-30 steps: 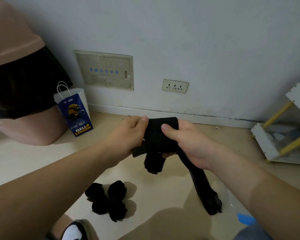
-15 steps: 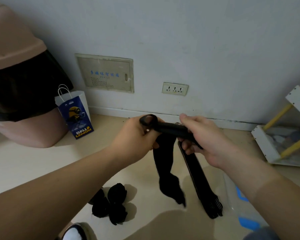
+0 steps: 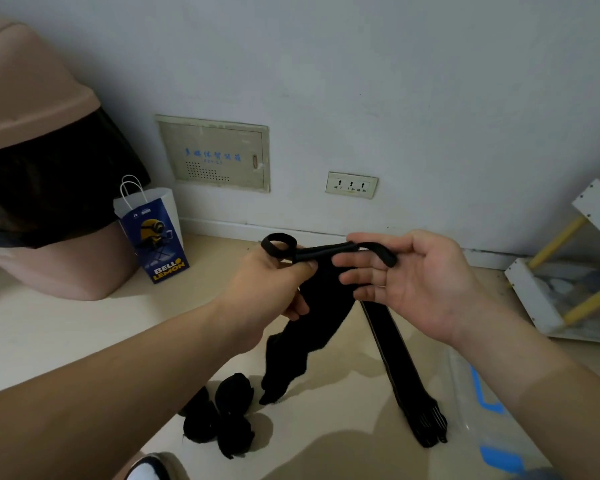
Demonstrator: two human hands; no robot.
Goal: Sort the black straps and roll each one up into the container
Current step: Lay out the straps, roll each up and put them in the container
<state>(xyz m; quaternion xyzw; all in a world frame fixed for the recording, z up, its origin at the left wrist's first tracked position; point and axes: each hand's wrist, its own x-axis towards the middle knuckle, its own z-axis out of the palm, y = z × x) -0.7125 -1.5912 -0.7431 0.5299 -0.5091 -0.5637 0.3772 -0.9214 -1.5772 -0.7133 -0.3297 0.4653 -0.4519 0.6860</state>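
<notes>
Rolled straps [image 3: 219, 420] on the floor [image 3: 49, 341], container [image 3: 465, 410] to their right, paper bag [image 3: 153, 233] just beside the bin [image 3: 39, 174] behind

Floor [image 3: 66, 323] carries: rolled straps [image 3: 219, 420] at front; bag [image 3: 153, 233] and bin [image 3: 49, 265] at left; rack [image 3: 534, 299] and container [image 3: 478, 410] at right.

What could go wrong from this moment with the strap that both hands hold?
1. The right hand is open and the black strap only lies over its fingers; it may slip off, leaving the left hand's pinch alone.
2. Two hanging lengths reach close to the floor; they might tangle while being rolled.
3. The rolled bundles lie on the floor, not in the clear container; they could be forgotten.
</notes>
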